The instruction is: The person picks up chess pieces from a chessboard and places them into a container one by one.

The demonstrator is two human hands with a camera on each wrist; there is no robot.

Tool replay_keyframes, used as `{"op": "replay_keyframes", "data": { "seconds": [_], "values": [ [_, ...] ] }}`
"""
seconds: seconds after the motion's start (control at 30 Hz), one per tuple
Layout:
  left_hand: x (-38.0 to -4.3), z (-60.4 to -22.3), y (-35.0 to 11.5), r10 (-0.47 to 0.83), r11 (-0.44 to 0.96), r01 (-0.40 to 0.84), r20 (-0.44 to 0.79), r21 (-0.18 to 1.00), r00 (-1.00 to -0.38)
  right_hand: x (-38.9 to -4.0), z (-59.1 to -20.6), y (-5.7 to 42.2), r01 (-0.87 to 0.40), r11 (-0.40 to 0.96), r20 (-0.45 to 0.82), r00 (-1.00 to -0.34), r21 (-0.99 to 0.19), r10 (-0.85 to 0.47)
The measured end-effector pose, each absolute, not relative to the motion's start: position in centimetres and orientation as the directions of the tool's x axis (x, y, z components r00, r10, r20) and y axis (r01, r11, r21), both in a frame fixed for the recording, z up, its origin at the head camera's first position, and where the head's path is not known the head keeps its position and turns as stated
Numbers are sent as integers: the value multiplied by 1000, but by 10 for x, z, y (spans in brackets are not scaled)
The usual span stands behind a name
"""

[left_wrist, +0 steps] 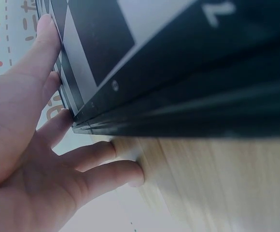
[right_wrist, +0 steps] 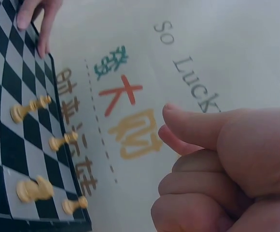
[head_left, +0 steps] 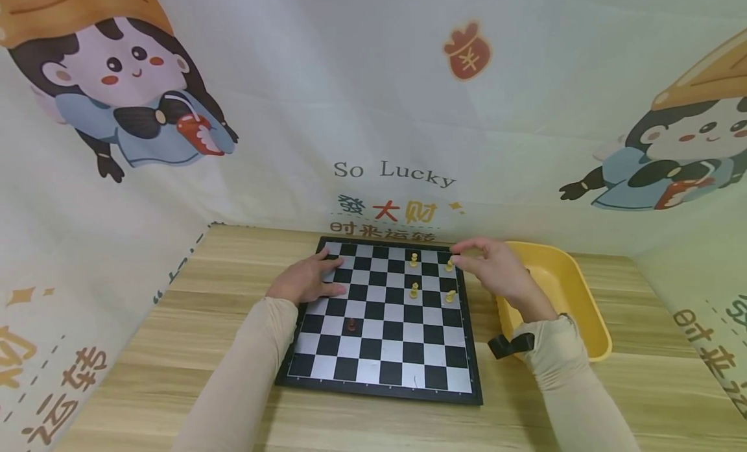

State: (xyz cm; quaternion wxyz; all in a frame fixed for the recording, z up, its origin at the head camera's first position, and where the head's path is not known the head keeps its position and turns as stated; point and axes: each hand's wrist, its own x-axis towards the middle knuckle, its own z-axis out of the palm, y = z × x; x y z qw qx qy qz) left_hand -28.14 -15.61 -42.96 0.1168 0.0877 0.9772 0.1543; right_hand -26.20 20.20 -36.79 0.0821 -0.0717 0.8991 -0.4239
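A black-and-white chessboard (head_left: 373,368) lies on the wooden table. My left hand (head_left: 303,278) rests spread at its left edge. In the left wrist view, the thumb (left_wrist: 46,34) lies along the board and other fingertips reach down to the tabletop. My right hand (head_left: 496,270) hovers at the board's far right corner, thumb and index finger a little apart with nothing between them. Close to those fingertips stands a small pale yellow piece (head_left: 449,266). A yellow knight (right_wrist: 35,189), a taller yellow piece (right_wrist: 29,109) and another yellow piece (right_wrist: 63,141) stand nearby. One dark red piece (head_left: 351,324) stands at the near left.
A yellow plastic tray (head_left: 589,309) sits right of the board, partly beneath my right forearm. A black strap (head_left: 510,345) hangs at the right wrist. Behind the table (head_left: 636,387) hangs a white printed cloth (head_left: 292,115), with more cloth along both sides.
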Motion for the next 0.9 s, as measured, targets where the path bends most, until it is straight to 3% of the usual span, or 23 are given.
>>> {"op": "replay_keyframes", "data": {
  "seconds": [0.6, 0.9],
  "values": [
    [-281, -432, -154, 205, 938, 130, -213, 321, -955, -244, -382, 158, -130, 506, -47, -945, -852, -322],
    [-283, -429, -155, 220, 939, 146, -218, 312, -951, -238, -386, 135, -195, 527, -19, -928, -827, -373]
  ]
}}
